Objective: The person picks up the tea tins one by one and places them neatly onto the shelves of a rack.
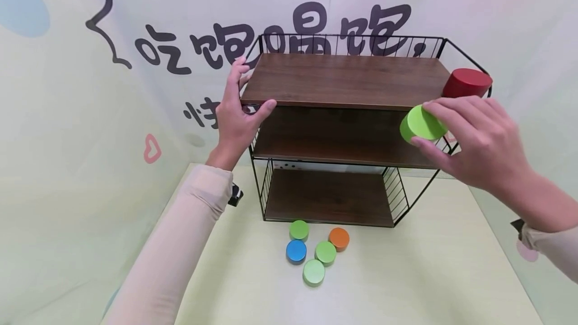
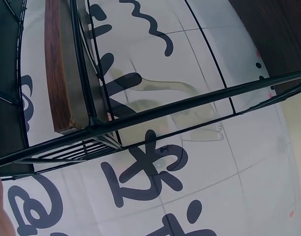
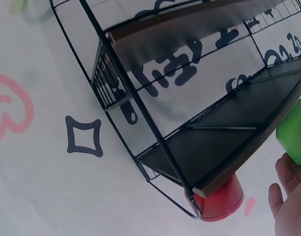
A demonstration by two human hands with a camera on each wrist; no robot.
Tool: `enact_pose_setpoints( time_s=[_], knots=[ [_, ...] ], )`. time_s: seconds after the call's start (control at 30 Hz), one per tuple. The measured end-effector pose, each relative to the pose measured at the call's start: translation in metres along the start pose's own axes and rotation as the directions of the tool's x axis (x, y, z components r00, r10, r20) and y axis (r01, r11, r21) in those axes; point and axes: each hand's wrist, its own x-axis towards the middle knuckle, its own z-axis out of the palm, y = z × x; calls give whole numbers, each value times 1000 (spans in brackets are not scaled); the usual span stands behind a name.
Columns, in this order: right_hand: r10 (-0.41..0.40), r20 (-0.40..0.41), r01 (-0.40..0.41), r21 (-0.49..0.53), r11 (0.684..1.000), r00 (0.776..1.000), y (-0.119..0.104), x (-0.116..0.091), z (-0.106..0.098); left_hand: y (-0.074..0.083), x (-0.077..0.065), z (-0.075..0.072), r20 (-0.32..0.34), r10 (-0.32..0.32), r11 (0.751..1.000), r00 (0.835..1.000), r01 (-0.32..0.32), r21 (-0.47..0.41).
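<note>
A three-tier shelf rack [image 1: 343,82] with dark wooden boards and a black wire frame stands against the back cloth. My left hand [image 1: 237,114] holds the left end of its top board, thumb along the front edge and fingers outside the wire side. Only a sliver of that hand appears in the left wrist view. Off the top board's right front corner, my right hand [image 1: 487,139] pinches a bright green cylinder [image 1: 422,124] between thumb and fingers. Behind it, a red cylinder [image 1: 469,82] sits on the top board's right end, its base partly hidden by the hand.
In front of the rack, several round pieces lie on the pale table [image 1: 406,280]: a blue one [image 1: 296,251], an orange one [image 1: 339,238], and green ones, including a pale green one [image 1: 313,272]. A printed cloth [image 1: 90,139] hangs behind and at the sides.
</note>
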Motion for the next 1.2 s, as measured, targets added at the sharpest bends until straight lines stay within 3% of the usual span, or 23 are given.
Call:
enact_pose_setpoints(
  time_s=[0.43, 1.2],
  knots=[
    [107, 85, -102, -60, 993, 991, 24, 22, -4, 0, -1, 0, 10, -9, 1000, 1000, 9, 12],
    [241, 172, -225, -112, 968, 955, 51, 28, 5, -1, 0, -1, 6, 9, 1000, 1000, -9, 14]
  ],
)
